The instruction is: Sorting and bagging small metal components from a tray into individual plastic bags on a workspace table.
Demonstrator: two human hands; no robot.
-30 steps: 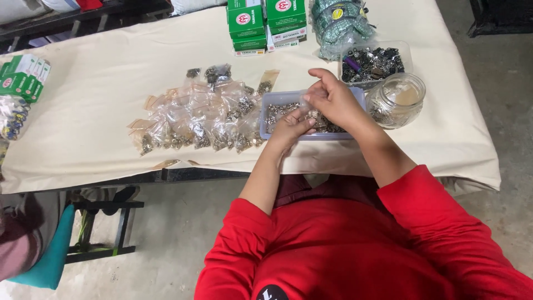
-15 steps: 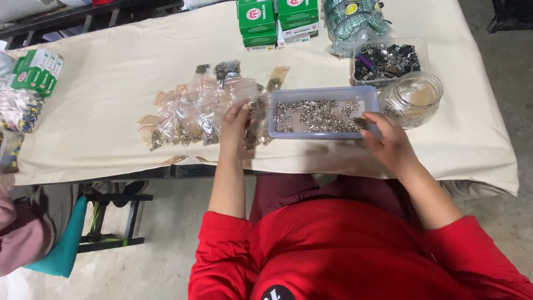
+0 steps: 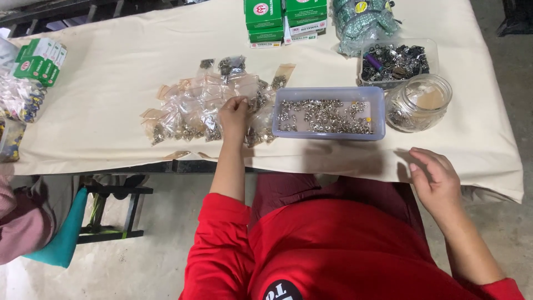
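The left hand [image 3: 234, 115] lay on the pile of small clear bags [image 3: 208, 108] at the middle of the frame, fingers curled down onto the plastic; whether it pinched a bag or only pressed on it could not be told. The pile spread wider than deep, its long axis running left to right across the cream tablecloth [image 3: 111, 83], each bag holding a clump of small metal pieces. Its right edge came just beside the lilac plastic tray [image 3: 331, 113].

The right hand [image 3: 436, 178] hung at the lower right, loosely open, fingers slightly bent and holding nothing, at the near table edge where the cloth folded over.

The tray sat right of centre with its long side parallel to the near table edge, and shiny metal fasteners were scattered over its floor. A glass jar [image 3: 417, 103] stood just to its right, mouth up. Behind the jar, a clear box [image 3: 395, 61] held darker metal parts. Green and white cartons [image 3: 280, 21] were stacked at the top centre, with a bundle of teal packets [image 3: 363, 22] next to them. More green cartons [image 3: 39, 58] lay at the upper left.

Bare cloth stretched left of the pile and in a strip in front of the tray toward the near edge.
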